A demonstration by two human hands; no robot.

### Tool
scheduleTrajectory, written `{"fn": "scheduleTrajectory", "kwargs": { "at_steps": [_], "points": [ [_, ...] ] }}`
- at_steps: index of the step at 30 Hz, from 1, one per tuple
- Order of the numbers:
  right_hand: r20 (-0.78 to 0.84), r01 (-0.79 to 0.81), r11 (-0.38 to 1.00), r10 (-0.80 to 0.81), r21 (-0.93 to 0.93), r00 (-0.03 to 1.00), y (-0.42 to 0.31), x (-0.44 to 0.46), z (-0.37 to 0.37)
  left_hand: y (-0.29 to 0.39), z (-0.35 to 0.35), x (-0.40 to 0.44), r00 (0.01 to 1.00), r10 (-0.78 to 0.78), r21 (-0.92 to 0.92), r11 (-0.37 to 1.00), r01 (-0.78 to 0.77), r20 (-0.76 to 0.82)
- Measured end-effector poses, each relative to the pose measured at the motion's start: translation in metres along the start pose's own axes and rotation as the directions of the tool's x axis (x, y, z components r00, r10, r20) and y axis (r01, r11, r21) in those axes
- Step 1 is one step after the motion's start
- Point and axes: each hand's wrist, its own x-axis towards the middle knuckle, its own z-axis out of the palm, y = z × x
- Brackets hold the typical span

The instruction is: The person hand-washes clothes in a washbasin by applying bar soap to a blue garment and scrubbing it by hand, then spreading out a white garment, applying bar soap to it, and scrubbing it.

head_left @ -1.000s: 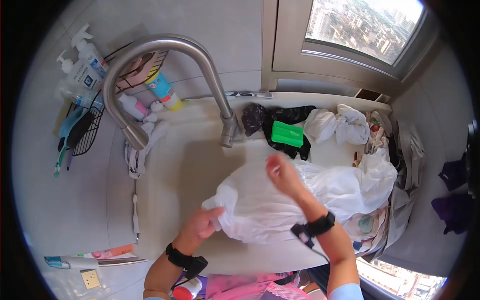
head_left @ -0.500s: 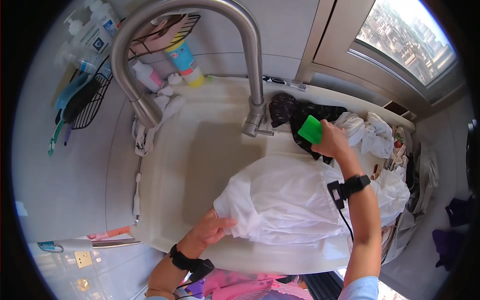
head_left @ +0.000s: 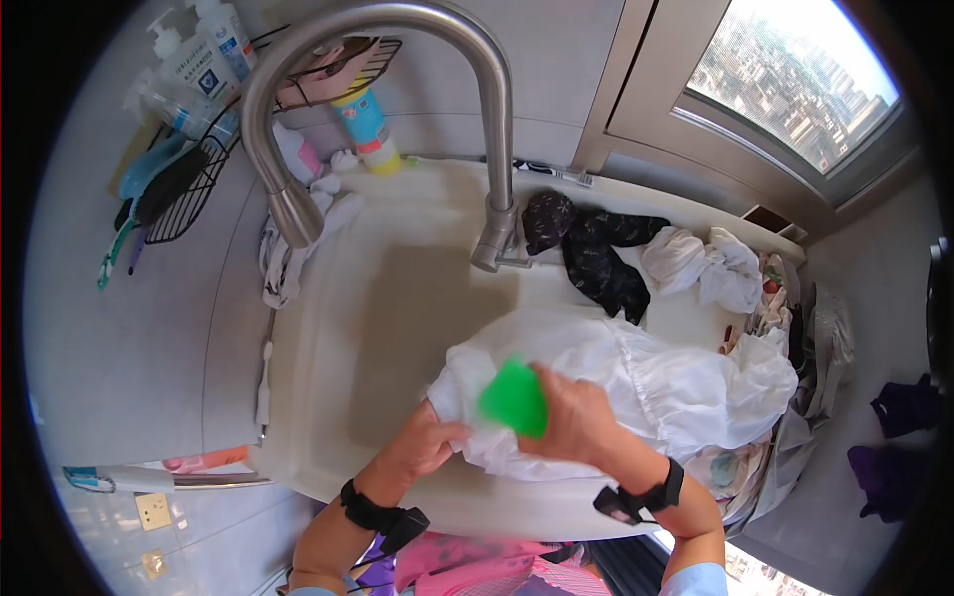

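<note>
A white cloth garment (head_left: 676,382) lies bunched across the right side of the washbasin (head_left: 328,397). My left hand (head_left: 422,444) is closed on the garment's left end, with the thumb on top of the fabric. In my right hand (head_left: 576,417) is a bright green block (head_left: 514,399), flat with rounded corners and blurred by motion; I cannot tell whether it is soap or a brush. That block is over the left part of the garment, close to my left hand, and its underside is hidden.
A tall metal faucet (head_left: 492,119) arches over the basin. Black patterned cloth (head_left: 601,263) and crumpled white cloths (head_left: 730,268) lie along the back right. Wire racks (head_left: 189,194) with bottles hang at left. A yellow and blue tube (head_left: 365,129) stands at the back edge.
My right hand has brought the green block from above the black cloth down and left, over the white garment. My left hand keeps its hold. The view has shifted slightly.
</note>
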Motion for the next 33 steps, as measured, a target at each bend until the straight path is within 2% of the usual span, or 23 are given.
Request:
{"fn": "scheduleTrajectory", "kwargs": {
  "at_steps": [3,4,6,8,9,10,13,14,17,18,19,20,22,25,28,31,32,33],
  "points": [
    [0.076,0.041,0.999,-0.039,-0.019,0.996,0.000,-0.005,0.003,-0.002,-0.001,0.000,1.000,0.005,0.027,1.000,-0.006,0.016],
    [0.138,-0.092,0.995,0.096,-0.040,0.986,0.007,0.006,-0.007,-0.003,-0.002,-0.001,1.000,0.012,0.046,0.999,-0.013,0.025],
    [-0.016,-0.227,0.958,0.228,-0.175,0.974,0.045,0.027,-0.019,-0.005,-0.012,0.001,0.997,0.045,0.008,0.999,-0.045,0.065],
    [-0.106,-0.405,0.885,0.391,-0.229,0.914,0.089,0.053,-0.030,-0.007,-0.016,-0.001,0.997,0.036,-0.076,0.997,-0.031,0.066],
    [-0.183,-0.426,0.880,0.393,-0.209,0.901,0.108,0.061,-0.033,-0.006,-0.016,-0.002,0.998,0.011,-0.140,0.990,-0.003,0.054],
    [-0.192,-0.469,0.855,0.433,-0.223,0.881,0.120,0.069,-0.038,-0.006,-0.015,-0.003,0.999,-0.013,-0.203,0.979,0.023,0.046],
    [-0.254,-0.455,0.871,0.405,-0.186,0.878,0.152,0.086,-0.042,-0.004,-0.003,-0.011,0.996,0.004,-0.170,0.985,-0.020,-0.091],
    [-0.374,-0.480,0.795,0.345,-0.371,0.861,0.155,0.082,-0.036,-0.003,-0.001,-0.014,0.994,0.026,-0.136,0.990,-0.040,-0.102],
    [-0.368,-0.187,0.931,0.063,-0.313,0.928,0.115,0.067,-0.010,-0.001,0.005,-0.019,0.986,0.118,-0.034,0.992,-0.123,-0.121],
    [-0.322,-0.003,0.999,-0.011,-0.042,0.947,0.104,0.056,0.020,0.001,0.010,-0.020,0.980,0.156,-0.001,0.988,-0.157,-0.123],
    [0.033,-0.157,0.860,0.161,0.486,0.986,0.074,0.043,0.035,0.002,0.013,-0.021,0.974,0.193,0.033,0.981,-0.190,-0.120],
    [0.261,-0.336,0.684,0.214,0.648,0.941,0.038,0.025,0.042,0.003,0.015,-0.021,0.968,0.213,0.037,0.977,-0.209,-0.133],
    [0.385,-0.351,0.633,0.091,0.689,0.919,0.021,0.013,0.062,0.004,0.014,-0.022,0.953,0.256,0.047,0.967,-0.252,-0.160],
    [0.235,-0.324,0.454,0.242,0.830,0.941,0.039,0.016,0.088,0.016,0.007,-0.026,0.956,0.219,-0.089,0.967,-0.240,-0.195],
    [0.076,-0.193,0.334,0.335,0.923,0.939,0.023,0.024,0.102,0.007,-0.008,-0.019,0.972,0.125,-0.158,0.975,-0.157,-0.197],
    [-0.061,0.050,0.537,0.003,0.842,0.998,0.003,0.019,0.129,0.007,-0.011,-0.018,0.975,0.105,-0.115,0.985,-0.130,-0.198],
    [-0.053,0.078,0.669,-0.058,0.739,0.997,-0.003,0.017,0.137,0.010,-0.017,-0.020,0.980,0.067,-0.108,0.990,-0.088,-0.188],
    [-0.017,-0.011,0.716,0.031,0.698,0.999,-0.003,0.018,0.143,0.016,-0.025,-0.021,0.984,0.031,-0.100,0.994,-0.049,-0.178]
  ]
}}
